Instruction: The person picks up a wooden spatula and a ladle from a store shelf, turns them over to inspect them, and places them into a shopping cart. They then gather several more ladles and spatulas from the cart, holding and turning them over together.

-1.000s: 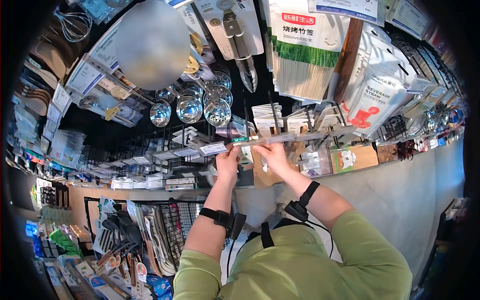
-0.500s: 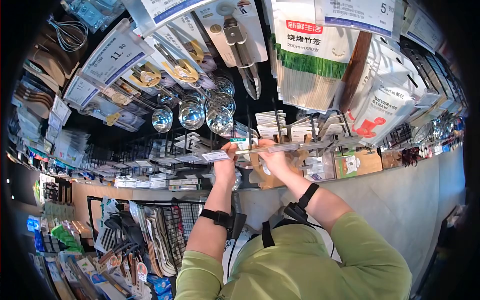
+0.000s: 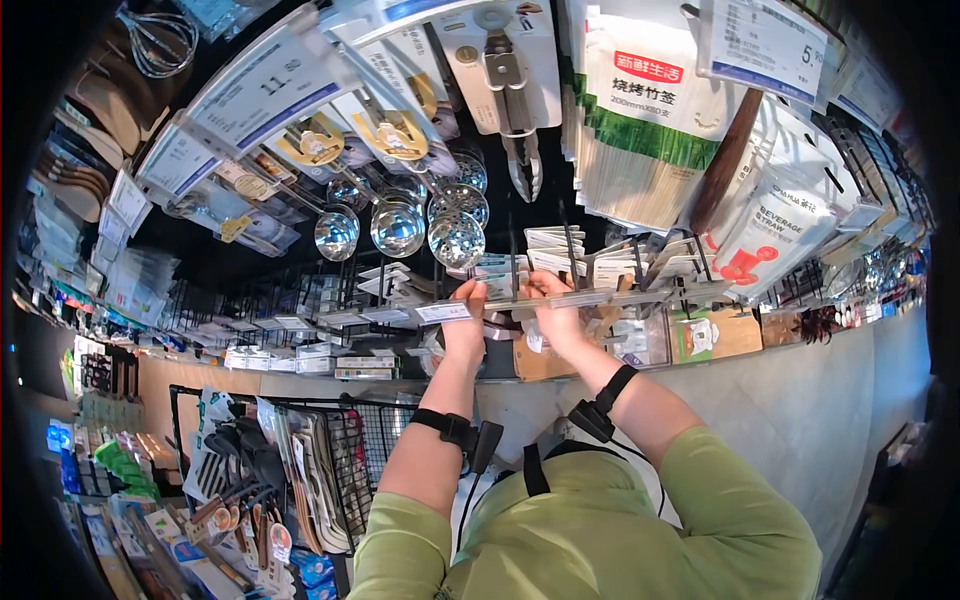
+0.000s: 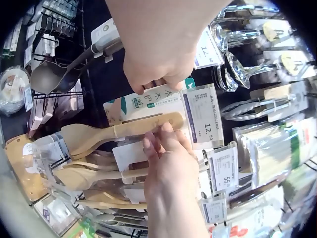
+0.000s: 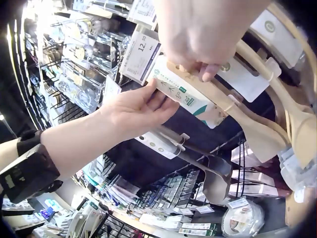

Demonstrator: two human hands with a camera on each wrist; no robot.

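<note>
In the left wrist view, a wooden spatula [image 4: 99, 136] hangs with its handle across a white-and-green card [image 4: 153, 105]. My left hand [image 4: 161, 47] grips the card's edge with curled fingers. From the other side my right hand [image 4: 173, 181] pinches the spatula near its handle end. The right wrist view shows the left hand [image 5: 133, 111] with thumb and fingers at the card [image 5: 185, 96], and the right hand [image 5: 203, 37] over the spatula handle [image 5: 215, 94]. In the head view, left hand [image 3: 464, 325] and right hand [image 3: 556, 318] are side by side at the rack.
Price tags [image 4: 204, 116] stand close beside the hands. Ladles [image 3: 397, 228], tongs [image 3: 517, 120] and skewer packs [image 3: 650, 140] hang above. More wooden utensils [image 4: 81, 177] hang beside the spatula. A wire basket [image 3: 380, 430] with black utensils is at the lower left.
The head view has shifted, so the hanging goods appear further right. The right hand's fingers have risen above the price-tag strip, while the left hand stays close to its earlier place.
</note>
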